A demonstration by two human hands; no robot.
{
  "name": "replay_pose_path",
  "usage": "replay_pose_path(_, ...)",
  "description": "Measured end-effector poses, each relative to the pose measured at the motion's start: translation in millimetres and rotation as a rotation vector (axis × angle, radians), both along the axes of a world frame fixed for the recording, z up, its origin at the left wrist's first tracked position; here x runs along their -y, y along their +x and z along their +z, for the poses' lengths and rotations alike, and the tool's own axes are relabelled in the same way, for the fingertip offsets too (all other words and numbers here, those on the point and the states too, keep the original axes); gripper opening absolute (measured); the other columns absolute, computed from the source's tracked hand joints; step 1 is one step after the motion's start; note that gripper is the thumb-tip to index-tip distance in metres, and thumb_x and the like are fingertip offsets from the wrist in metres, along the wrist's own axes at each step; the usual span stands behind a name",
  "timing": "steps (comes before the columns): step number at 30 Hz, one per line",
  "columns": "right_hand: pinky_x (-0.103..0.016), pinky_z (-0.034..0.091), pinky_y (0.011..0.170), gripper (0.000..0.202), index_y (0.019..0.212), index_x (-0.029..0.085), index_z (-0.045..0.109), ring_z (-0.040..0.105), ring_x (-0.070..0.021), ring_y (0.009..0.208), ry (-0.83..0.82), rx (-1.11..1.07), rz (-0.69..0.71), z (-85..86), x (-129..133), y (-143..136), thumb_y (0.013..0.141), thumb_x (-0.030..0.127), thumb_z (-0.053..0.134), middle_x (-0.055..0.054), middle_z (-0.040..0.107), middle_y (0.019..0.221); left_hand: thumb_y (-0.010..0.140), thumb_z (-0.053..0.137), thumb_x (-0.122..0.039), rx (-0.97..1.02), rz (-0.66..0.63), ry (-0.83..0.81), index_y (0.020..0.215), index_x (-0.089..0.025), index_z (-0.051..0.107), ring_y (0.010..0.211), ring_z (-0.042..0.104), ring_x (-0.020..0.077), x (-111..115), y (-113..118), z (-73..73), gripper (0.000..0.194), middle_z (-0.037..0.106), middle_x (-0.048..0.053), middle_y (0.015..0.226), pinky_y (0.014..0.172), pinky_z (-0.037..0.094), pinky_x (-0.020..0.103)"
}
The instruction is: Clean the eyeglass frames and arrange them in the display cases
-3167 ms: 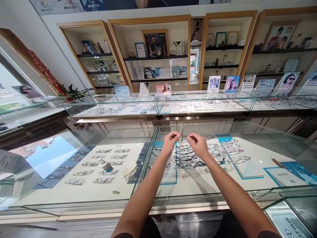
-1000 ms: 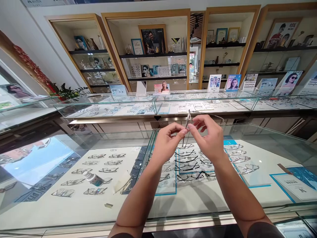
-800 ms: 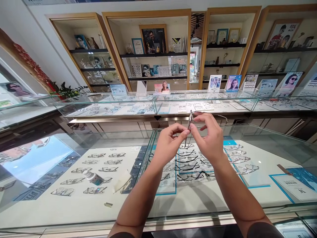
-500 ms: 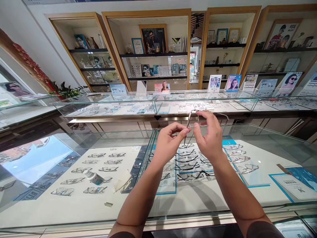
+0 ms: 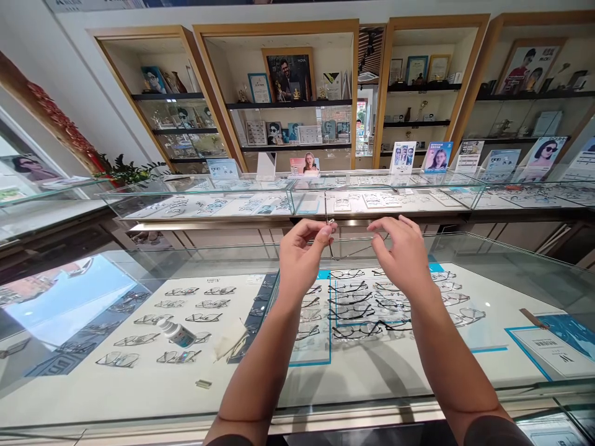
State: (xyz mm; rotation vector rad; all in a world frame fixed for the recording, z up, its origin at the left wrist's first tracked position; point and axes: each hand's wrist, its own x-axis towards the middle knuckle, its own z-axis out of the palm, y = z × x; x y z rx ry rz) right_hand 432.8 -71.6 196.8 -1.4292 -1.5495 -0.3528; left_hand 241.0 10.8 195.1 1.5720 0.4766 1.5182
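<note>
A thin-framed pair of glasses [image 5: 331, 244] is pinched at its edge between the thumb and fingers of my left hand [image 5: 302, 251], above the glass counter. To the right, my right hand [image 5: 403, 254] hovers with thumb and index finger apart, close to a thin temple of the glasses; whether it touches is hard to tell. Beneath both hands, rows of glasses [image 5: 357, 330] lie inside the display case. A white spray bottle [image 5: 176, 333] lies tilted on the left part of the counter, with a pale cloth [image 5: 230, 342] beside it.
The glass counter [image 5: 153, 396] spans the foreground. A small metal piece [image 5: 203, 384] lies near its front left. Behind stands another glass case [image 5: 223, 220] with small signs on top, then wooden shelves [image 5: 279, 26]. A plant [image 5: 132, 170] is at the left.
My left hand has moved left with the glasses, which have turned. My right hand has shifted right, away from my left hand, and its fingers have come off the top of the frame.
</note>
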Motion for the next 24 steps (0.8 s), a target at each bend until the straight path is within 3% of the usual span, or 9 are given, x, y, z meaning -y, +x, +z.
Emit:
replay_pose_path(5, -0.064, 0.036, 0.127, 0.016, 0.088, 0.026, 0.065, 0.071, -0.0205, 0.076, -0.230, -0.105, 0.071, 2.9, 2.6, 6.2, 0.102, 0.030, 0.058, 0.001, 0.078, 0.084, 0.091, 0.087, -0.052, 0.071, 0.022, -0.006, 0.094, -0.020, 0.075, 0.103, 0.080, 0.0213, -6.9, -2.9, -0.7, 0.034, 0.082, 0.008, 0.102, 0.084, 0.069, 0.034)
replay_pose_path(10, -0.064, 0.042, 0.124, 0.022, 0.088, 0.026, 0.067, 0.073, -0.0231, 0.081, -0.436, -0.145, 0.101, 6.6, 7.7, 5.1, 0.105, 0.035, 0.057, -0.001, 0.080, 0.084, 0.091, 0.086, -0.051, 0.067, 0.026, -0.017, 0.095, -0.021, 0.075, 0.102, 0.079, 0.0210, -11.3, -4.9, -1.6, 0.032, 0.081, 0.008, 0.103, 0.083, 0.069, 0.034)
replay_pose_path(13, -0.066, 0.023, 0.137, 0.016, 0.107, 0.027, 0.071, 0.077, -0.0258, 0.109, -0.361, -0.106, 0.123, 6.0, 9.8, -0.6, 0.107, 0.039, 0.060, -0.003, 0.083, 0.112, 0.094, 0.084, -0.050, 0.005, 0.017, 0.012, 0.094, -0.022, 0.076, 0.104, 0.077, 0.0221, -10.6, -4.0, -2.7, 0.029, 0.079, 0.008, 0.102, 0.083, 0.068, 0.034)
replay_pose_path(16, -0.064, 0.014, 0.141, 0.038, 0.140, 0.031, 0.064, 0.065, -0.0281, 0.143, -0.214, -0.099, 0.215, 3.8, 9.9, -8.9, 0.106, 0.047, 0.067, -0.004, 0.073, 0.148, 0.097, 0.081, -0.044, -0.102, 0.057, 0.111, 0.092, -0.023, 0.076, 0.112, 0.072, 0.0224, -2.7, -1.6, -3.0, 0.022, 0.074, 0.010, 0.114, 0.077, 0.064, 0.030)
replay_pose_path(18, -0.063, 0.024, 0.139, 0.045, 0.146, 0.034, 0.063, 0.062, -0.0287, 0.146, -0.197, -0.118, 0.312, 2.5, 9.7, -13.9, 0.105, 0.051, 0.069, -0.004, 0.071, 0.152, 0.097, 0.080, -0.041, -0.155, 0.092, 0.166, 0.091, -0.024, 0.077, 0.119, 0.068, 0.0225, 6.3, -0.1, -2.2, 0.018, 0.069, 0.011, 0.124, 0.072, 0.059, 0.025)
replay_pose_path(21, -0.058, 0.048, 0.123, 0.043, 0.141, 0.032, 0.068, 0.067, -0.0301, 0.138, -0.201, -0.165, 0.435, 1.9, 10.7, -19.2, 0.104, 0.053, 0.070, -0.007, 0.075, 0.144, 0.098, 0.079, -0.039, -0.171, 0.061, 0.165, 0.092, -0.025, 0.078, 0.125, 0.064, 0.0230, 20.1, -0.4, 0.1, 0.015, 0.064, 0.010, 0.129, 0.072, 0.057, 0.024)
replay_pose_path(24, -0.051, 0.057, 0.109, 0.039, 0.134, 0.029, 0.074, 0.072, -0.0297, 0.128, -0.180, -0.211, 0.500, 1.4, 14.4, -25.1, 0.102, 0.051, 0.072, -0.009, 0.079, 0.135, 0.097, 0.080, -0.038, -0.166, 0.013, 0.147, 0.091, -0.024, 0.078, 0.128, 0.063, 0.0243, 29.1, -6.6, 0.8, 0.015, 0.065, 0.011, 0.129, 0.078, 0.059, 0.026)
